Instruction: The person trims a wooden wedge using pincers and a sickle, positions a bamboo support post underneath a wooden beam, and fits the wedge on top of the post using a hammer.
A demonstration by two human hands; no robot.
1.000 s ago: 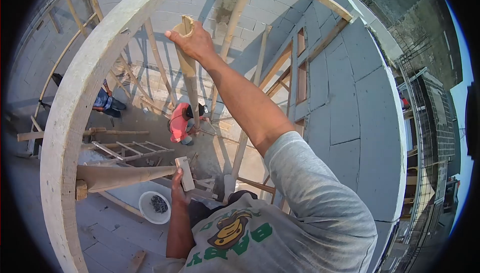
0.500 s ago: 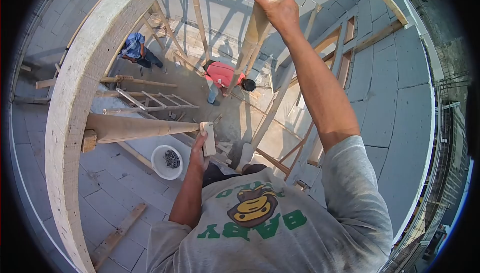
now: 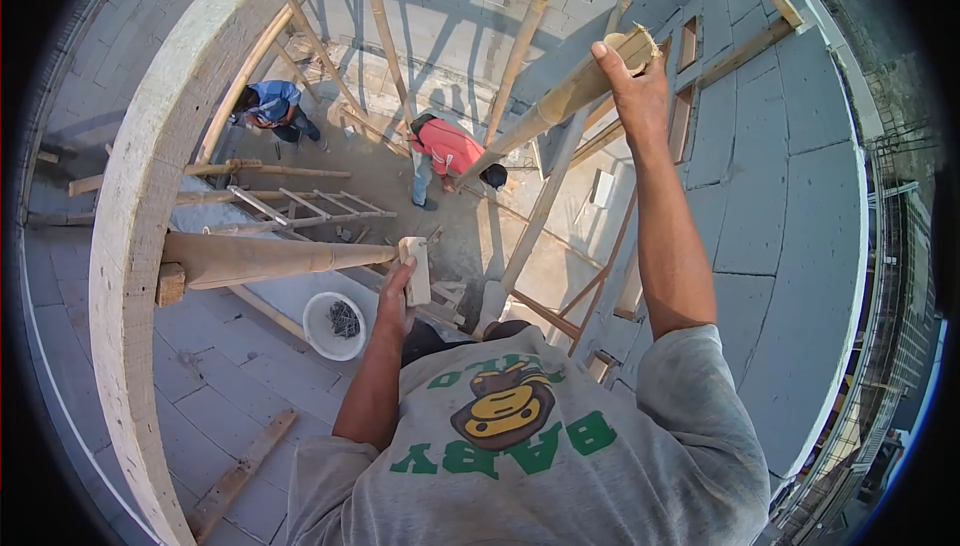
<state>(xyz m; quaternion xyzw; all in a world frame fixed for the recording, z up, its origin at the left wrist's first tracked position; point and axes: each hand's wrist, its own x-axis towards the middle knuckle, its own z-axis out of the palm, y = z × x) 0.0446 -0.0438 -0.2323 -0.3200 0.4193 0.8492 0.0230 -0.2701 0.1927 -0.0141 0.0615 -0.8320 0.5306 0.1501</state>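
My right hand point(image 3: 640, 96) is raised at the upper right, wrapped around the split upper end of a thick bamboo pole point(image 3: 570, 91). The pole slants down to the left, toward a person in a pink shirt, whose body partly meets its lower end. Low in the middle, my left hand point(image 3: 396, 298) is closed on a short pale wooden piece point(image 3: 415, 271). This wood stands by the narrow end of a horizontal bamboo pole point(image 3: 275, 258). A thick curved-looking timber beam point(image 3: 130, 216) passes at the pole's other end.
A white bowl of nails point(image 3: 318, 340) rests beside my left forearm. Below are a bent-over person in pink point(image 3: 450, 146), a person in blue point(image 3: 277, 106) and a ladder point(image 3: 310, 208). Block walls point(image 3: 770, 206) and several bamboo props surround the drop; a loose board point(image 3: 240, 471) lies lower left.
My right hand has swung right and slightly down, tilting the top of the bamboo pole over with it. The left hand stays on the wood. Below, the person in blue shifts slightly.
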